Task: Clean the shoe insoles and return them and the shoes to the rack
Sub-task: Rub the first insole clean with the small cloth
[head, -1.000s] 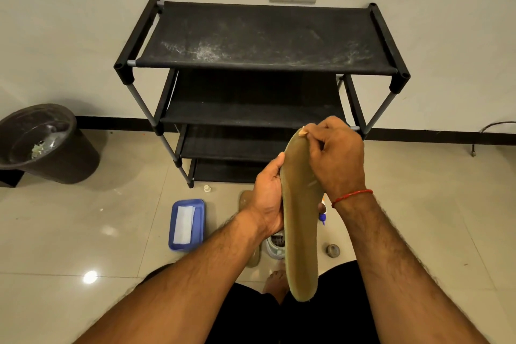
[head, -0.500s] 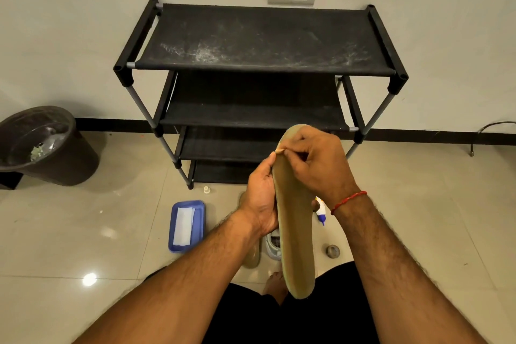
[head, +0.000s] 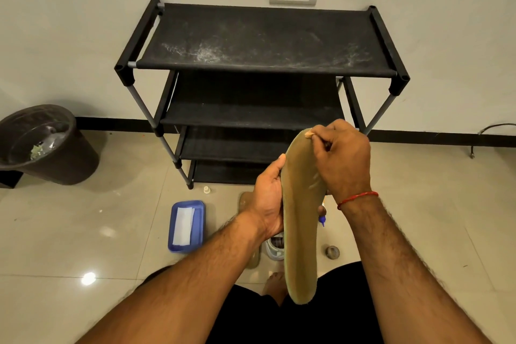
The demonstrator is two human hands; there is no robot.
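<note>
Insole point(head: 300, 232) was held up in front of me, between my chest and the rack point(head: 262, 39). Long axis ran near upright in the view: far end up by the rack's lower shelves, near end hanging over my lap. It leaned slightly, top toward the right. Broad olive-tan face turned to me. Could not tell toe from heel.

Left hand point(head: 268, 201) gripped the insole at mid-length from the left edge, thumb lying up along the near face, fingers wrapped behind; one fingertip showed past the right edge.

Right hand point(head: 342, 159) was curled at the top end, thumb and fingers pinching the insole's tip. A small pale bit showed at the pinch; could not tell what it was. Red thread point(head: 357, 198) on that wrist.

On the floor below the hands: a second insole point(head: 245, 201) and a shoe point(head: 275, 247), both mostly hidden by my left forearm and the held insole. A blue-tipped bottle point(head: 322, 220) peeked out just right of the insole. Blue tray point(head: 199, 209) with a white sheet point(head: 183, 225) in it lay to the left, near the rack's foot. Dark bin point(head: 42, 145) stood well left, against the wall. Rack's top shelf was dusty.
</note>
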